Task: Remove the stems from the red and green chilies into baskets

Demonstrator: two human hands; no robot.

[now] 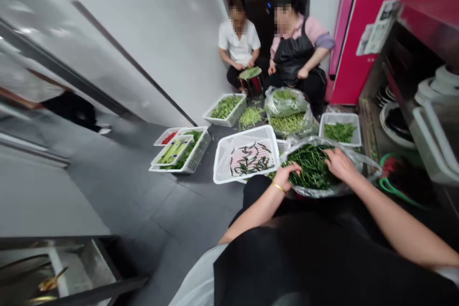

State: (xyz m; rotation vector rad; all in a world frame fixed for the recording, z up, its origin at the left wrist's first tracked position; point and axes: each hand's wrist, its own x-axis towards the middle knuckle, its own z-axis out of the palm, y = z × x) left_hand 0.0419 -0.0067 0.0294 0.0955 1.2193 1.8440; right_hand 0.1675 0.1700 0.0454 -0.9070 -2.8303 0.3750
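Observation:
A clear plastic bag (322,193) full of dark green leafy stems (310,167) lies open in front of my lap. At the left edge of the greens is my left hand (287,175), with a gold bangle at its wrist; its fingers are bent at the stems, and what they hold is too blurred to tell. My right hand (339,163) reaches over the bag's right side, fingertips down on the greens, its grip also unclear. Beside my left hand stands a white perforated basket (222,153) with scattered thin dark green pieces on its bottom.
Two people sit ahead, one in a white shirt (238,38), one in a dark apron (290,57). White baskets of greens (234,115) stand on the grey floor (172,201). A shelf with bowls (398,124) is at the right, a metal rack (107,272) at the lower left.

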